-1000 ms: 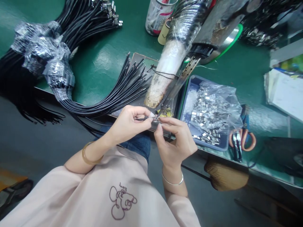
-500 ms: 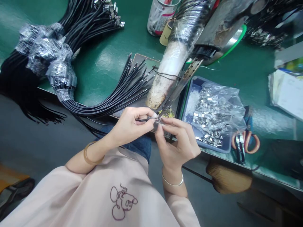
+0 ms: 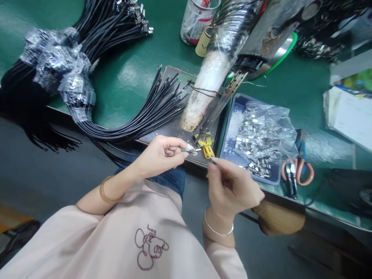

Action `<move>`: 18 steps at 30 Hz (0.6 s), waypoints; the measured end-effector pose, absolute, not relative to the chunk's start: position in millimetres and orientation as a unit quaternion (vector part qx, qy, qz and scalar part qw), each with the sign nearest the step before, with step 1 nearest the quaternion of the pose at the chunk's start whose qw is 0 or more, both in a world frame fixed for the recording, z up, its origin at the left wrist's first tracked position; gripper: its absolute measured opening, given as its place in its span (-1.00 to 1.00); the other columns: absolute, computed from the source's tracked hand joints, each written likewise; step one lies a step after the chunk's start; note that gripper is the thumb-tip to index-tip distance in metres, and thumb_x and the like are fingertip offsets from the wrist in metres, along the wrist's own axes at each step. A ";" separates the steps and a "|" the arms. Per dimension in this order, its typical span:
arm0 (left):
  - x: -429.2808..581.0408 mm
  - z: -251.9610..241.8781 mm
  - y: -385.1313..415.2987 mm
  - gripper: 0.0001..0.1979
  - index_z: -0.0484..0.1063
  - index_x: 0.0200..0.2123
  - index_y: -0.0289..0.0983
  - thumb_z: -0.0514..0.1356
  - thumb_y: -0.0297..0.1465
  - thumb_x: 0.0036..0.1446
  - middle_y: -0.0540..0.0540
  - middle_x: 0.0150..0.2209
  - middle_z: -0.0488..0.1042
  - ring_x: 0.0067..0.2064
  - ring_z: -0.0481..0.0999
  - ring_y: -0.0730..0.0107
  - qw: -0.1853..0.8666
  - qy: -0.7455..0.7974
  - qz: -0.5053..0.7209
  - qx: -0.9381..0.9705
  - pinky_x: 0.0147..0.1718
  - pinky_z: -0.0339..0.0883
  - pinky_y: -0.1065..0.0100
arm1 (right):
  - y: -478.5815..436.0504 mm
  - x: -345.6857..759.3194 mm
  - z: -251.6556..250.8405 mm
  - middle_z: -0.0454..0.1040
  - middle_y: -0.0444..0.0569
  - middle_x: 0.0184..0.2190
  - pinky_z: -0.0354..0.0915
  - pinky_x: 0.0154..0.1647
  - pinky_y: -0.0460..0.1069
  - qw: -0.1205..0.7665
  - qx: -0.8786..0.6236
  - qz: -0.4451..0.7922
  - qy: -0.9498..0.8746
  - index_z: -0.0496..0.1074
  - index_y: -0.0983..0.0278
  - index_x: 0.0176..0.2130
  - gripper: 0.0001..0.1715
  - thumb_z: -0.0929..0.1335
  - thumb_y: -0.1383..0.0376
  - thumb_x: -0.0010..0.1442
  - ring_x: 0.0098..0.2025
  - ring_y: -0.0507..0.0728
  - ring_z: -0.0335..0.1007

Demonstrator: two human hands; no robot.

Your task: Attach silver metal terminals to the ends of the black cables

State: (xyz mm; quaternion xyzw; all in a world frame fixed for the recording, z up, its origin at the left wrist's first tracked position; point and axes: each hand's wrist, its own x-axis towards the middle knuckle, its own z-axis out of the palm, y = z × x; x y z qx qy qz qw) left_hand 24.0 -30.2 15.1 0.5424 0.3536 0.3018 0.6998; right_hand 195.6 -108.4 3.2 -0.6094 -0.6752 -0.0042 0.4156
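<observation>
My left hand (image 3: 162, 157) is closed in a pinch on a black cable, whose end carries a small silver metal connector (image 3: 196, 150) pointing right. My right hand (image 3: 234, 188) is apart from it, thumb and forefinger pinched together at the lower end of a yellow clip-like piece (image 3: 208, 151). Whether those fingertips hold anything small is hidden. Just above both hands, a soldering iron (image 3: 231, 87) with a perforated metal sleeve slants down to the yellow piece. More black cables (image 3: 136, 122) fan out over a grey board (image 3: 174, 131), tips toward the iron.
A blue tray (image 3: 232, 155) right of the iron holds a plastic bag of small metal connectors. Orange-handled scissors (image 3: 308, 174) lie beyond it. A pale wrapped tube (image 3: 197, 97) hangs over the board. Plastic-wrapped cable bundles (image 3: 77, 83) lie left; papers (image 3: 348, 116) lie right.
My right hand has moved right and down, away from my left hand and the cable end. The connector and yellow piece now show plainly. My left hand has barely shifted.
</observation>
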 end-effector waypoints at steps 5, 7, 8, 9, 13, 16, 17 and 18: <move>19.9 9.0 -36.1 -0.90 0.51 -0.36 -0.39 0.22 -0.47 0.05 0.06 -0.64 0.35 -0.58 0.26 0.59 0.695 0.345 0.289 0.561 -0.55 0.20 0.53 | -99.6 191.7 12.1 0.45 -0.24 -0.60 0.18 -0.53 -0.10 0.338 -0.532 -0.053 -0.775 0.46 0.21 -0.21 -0.93 0.39 0.39 0.31 -0.65 -0.07 0.22; 17.0 5.0 -37.3 -0.88 0.56 -0.33 -0.40 0.23 -0.47 0.07 0.02 -0.60 0.42 -0.54 0.33 0.56 0.698 0.328 0.285 0.570 -0.51 0.26 0.52 | -103.0 191.6 15.1 0.43 -0.25 -0.60 0.16 -0.57 -0.12 0.341 -0.536 0.012 -0.772 0.45 0.21 -0.26 -0.92 0.38 0.39 0.31 -0.66 -0.09 0.20; 14.8 2.9 -37.6 -0.86 0.58 -0.31 -0.40 0.24 -0.46 0.09 -0.01 -0.57 0.46 -0.51 0.36 0.55 0.703 0.317 0.279 0.572 -0.49 0.29 0.51 | -106.4 193.2 17.0 0.42 -0.27 -0.61 0.15 -0.58 -0.13 0.348 -0.546 0.050 -0.760 0.45 0.20 -0.27 -0.91 0.38 0.38 0.30 -0.67 -0.09 0.19; 12.2 0.9 -37.7 -0.84 0.60 -0.29 -0.40 0.25 -0.45 0.11 -0.03 -0.54 0.49 -0.49 0.38 0.53 0.710 0.306 0.268 0.575 -0.48 0.31 0.50 | -110.1 196.2 19.1 0.41 -0.27 -0.61 0.15 -0.60 -0.13 0.363 -0.562 0.080 -0.739 0.45 0.20 -0.29 -0.91 0.38 0.36 0.29 -0.67 -0.08 0.19; -0.2 -3.4 -36.4 -0.81 0.66 -0.24 -0.37 0.30 -0.39 0.15 -0.10 -0.48 0.57 -0.48 0.43 0.49 0.743 0.236 0.181 0.599 -0.49 0.30 0.49 | -115.3 224.0 28.4 0.41 -0.22 -0.60 0.12 -0.62 -0.10 0.406 -0.673 0.065 -0.615 0.47 0.20 -0.35 -0.84 0.38 0.23 0.28 -0.64 -0.03 0.22; -4.3 2.7 -34.1 -0.84 0.68 -0.30 -0.32 0.33 -0.35 0.14 -0.15 -0.43 0.62 -0.45 0.47 0.46 0.746 0.135 0.107 0.643 -0.47 0.29 0.47 | -102.5 253.4 30.6 0.39 -0.18 -0.63 0.12 -0.54 -0.05 0.295 -0.735 0.052 -0.608 0.49 0.21 -0.42 -0.74 0.40 0.11 0.22 -0.63 0.00 0.15; -3.8 6.8 -33.3 -0.85 0.68 -0.32 -0.32 0.33 -0.35 0.15 -0.15 -0.42 0.62 -0.45 0.47 0.47 0.733 0.107 0.093 0.665 -0.47 0.27 0.47 | -96.8 262.2 29.9 0.46 -0.14 -0.57 0.15 -0.50 -0.03 0.269 -0.740 0.062 -0.614 0.50 0.21 -0.42 -0.70 0.40 0.06 0.20 -0.60 0.01 0.19; -2.4 11.5 -32.8 -0.85 0.67 -0.35 -0.31 0.32 -0.37 0.16 -0.14 -0.43 0.61 -0.46 0.44 0.48 0.714 0.086 0.084 0.690 -0.46 0.25 0.46 | -91.3 269.7 28.8 0.50 -0.10 -0.53 0.15 -0.48 -0.01 0.249 -0.744 0.075 -0.615 0.50 0.21 -0.42 -0.66 0.39 0.01 0.17 -0.58 0.03 0.21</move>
